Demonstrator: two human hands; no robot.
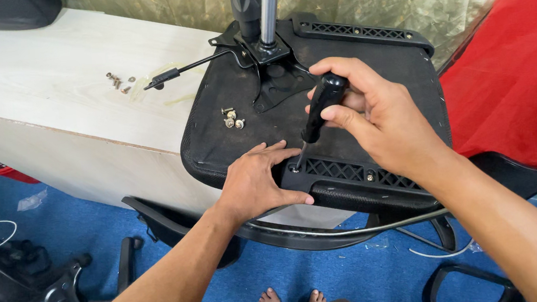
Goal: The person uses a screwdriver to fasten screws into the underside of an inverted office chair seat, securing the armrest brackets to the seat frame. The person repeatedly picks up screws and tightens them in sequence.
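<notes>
An upside-down black chair seat (227,129) lies on a pale wooden tabletop (45,80), its metal mechanism and chrome gas cylinder (268,6) pointing up. My right hand (370,115) grips a black-handled screwdriver (320,110), its tip down at the near plastic armrest bracket (349,173). My left hand (255,182) lies flat on the seat edge, fingers beside the screwdriver tip, pressing on the bracket's left end. A few loose screws (231,118) rest on the seat's fabric underside.
More screws (118,80) lie on the tabletop near a black lever (188,68). A red mesh chair back (516,61) stands at right. Black chair arms and base parts (59,296) lie on the blue floor, my bare feet (289,298) below.
</notes>
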